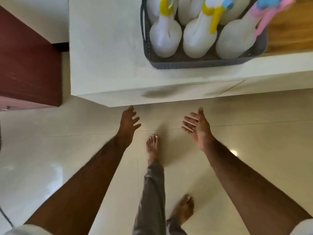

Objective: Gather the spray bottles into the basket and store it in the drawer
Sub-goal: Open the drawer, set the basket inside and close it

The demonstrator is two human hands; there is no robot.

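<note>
Grey woven-pattern plastic basket (199,62), matt; white translucent plastic spray bottles (165,39) with glossy yellow, blue and pink plastic triggers. Pale smooth tabletop (105,48), satin sheen. Cream floor tiles (67,158), polished and reflective. Grey cloth trouser leg (152,192).

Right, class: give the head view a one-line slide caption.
Both open hands, left and right, reach toward the closed drawer below the bottle-filled basket.

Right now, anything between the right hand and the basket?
Head view: only the white cabinet, its top and front edge. Right hand is open below it; basket sits on top.
</note>
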